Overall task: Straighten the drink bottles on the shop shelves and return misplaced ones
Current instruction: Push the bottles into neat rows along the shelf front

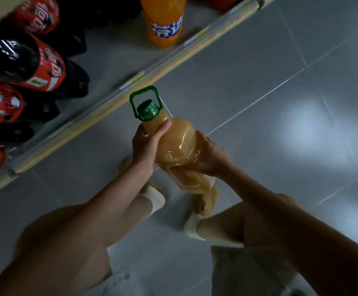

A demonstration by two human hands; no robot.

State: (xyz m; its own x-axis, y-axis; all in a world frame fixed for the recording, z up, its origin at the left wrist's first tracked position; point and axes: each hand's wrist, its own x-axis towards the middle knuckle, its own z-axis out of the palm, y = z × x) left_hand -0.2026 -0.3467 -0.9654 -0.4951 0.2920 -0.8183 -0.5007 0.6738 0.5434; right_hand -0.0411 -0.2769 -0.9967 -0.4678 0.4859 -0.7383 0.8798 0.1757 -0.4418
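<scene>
Head view: juice bottle (174, 146) gripped by both hands, tilted, cap twd shelf (101, 116).

A single head-worn wide-angle view looks steeply down from above the person's knees onto the grey tiled floor (259, 67). The low wood-edged shelf (118, 110) runs diagonally, close by, left of that floor.

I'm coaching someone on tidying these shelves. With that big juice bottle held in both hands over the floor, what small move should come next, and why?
Probably carry the juice bottle forward toward the open patch of the shelf beside the orange soda bottle. The left hand grips its neck and the right hand its side, so it is secure, yet it hangs over the floor, off the shelf.
</scene>
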